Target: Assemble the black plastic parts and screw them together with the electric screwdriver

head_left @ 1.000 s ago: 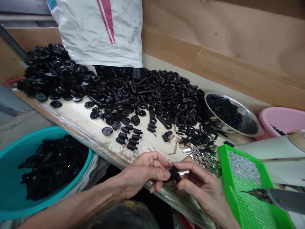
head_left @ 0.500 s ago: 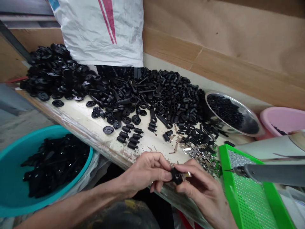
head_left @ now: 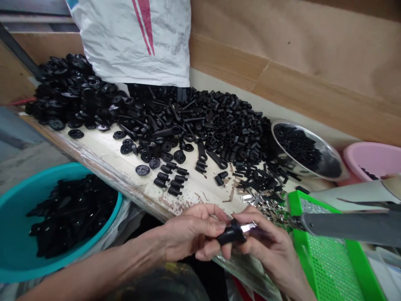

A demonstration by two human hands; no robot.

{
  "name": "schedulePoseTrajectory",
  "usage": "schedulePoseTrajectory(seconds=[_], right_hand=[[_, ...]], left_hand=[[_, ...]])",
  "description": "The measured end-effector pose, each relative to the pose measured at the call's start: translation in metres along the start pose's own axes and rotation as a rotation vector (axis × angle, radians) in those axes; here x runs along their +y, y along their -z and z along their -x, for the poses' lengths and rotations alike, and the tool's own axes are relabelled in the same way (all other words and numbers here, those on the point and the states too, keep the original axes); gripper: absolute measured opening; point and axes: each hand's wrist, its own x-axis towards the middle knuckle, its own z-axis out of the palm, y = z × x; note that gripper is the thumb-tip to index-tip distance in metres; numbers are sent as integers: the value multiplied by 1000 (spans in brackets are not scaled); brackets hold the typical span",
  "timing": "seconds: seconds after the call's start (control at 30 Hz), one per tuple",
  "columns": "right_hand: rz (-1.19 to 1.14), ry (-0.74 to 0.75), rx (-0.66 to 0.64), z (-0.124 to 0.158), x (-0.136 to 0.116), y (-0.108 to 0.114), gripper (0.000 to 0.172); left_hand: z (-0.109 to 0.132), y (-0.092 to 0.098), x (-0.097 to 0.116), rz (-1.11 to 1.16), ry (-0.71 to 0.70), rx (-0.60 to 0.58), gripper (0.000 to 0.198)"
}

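Note:
My left hand and my right hand meet over the front edge of the workbench. Between their fingers they pinch a black plastic cylindrical part with a silver metal strip sticking out to the right. A grey electric screwdriver reaches in from the right, its tip a short way from my right hand. It lies above a green perforated tray holding small silver screws.
Black plastic wheels and tubes lie heaped on the bench, with loose silver clips near the tray. A steel bowl, pink basin, and teal basin hold black parts. A white woven sack stands behind.
The black part has turned to lie more sideways, with its metal strip pointing right. The screwdriver has risen from the lower right and moved left, closer to my right hand.

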Motion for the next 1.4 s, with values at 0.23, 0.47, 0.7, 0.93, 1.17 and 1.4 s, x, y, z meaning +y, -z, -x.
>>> schedulePoseTrajectory(seconds=[0.23,0.47,0.7,0.93,1.17,1.4], right_hand=[[-43,-85,-2,2,7,2,25],[-90,-49,-41,2,7,5,24],[99,41,-65,-4,2,9,26],[52,59,-59,-4,0,6,24],[117,23,14,2,5,3,31],[314,131,-42,0,7,8,33]], left_hand=[[3,-8,0,-209,-113,185,19],[-1,-3,-5,-3,-41,74,17],[5,-10,9,-210,-29,156,18],[2,-1,7,42,120,-43,20],[3,-6,11,-183,33,151,13],[-1,2,10,24,141,81,18]])
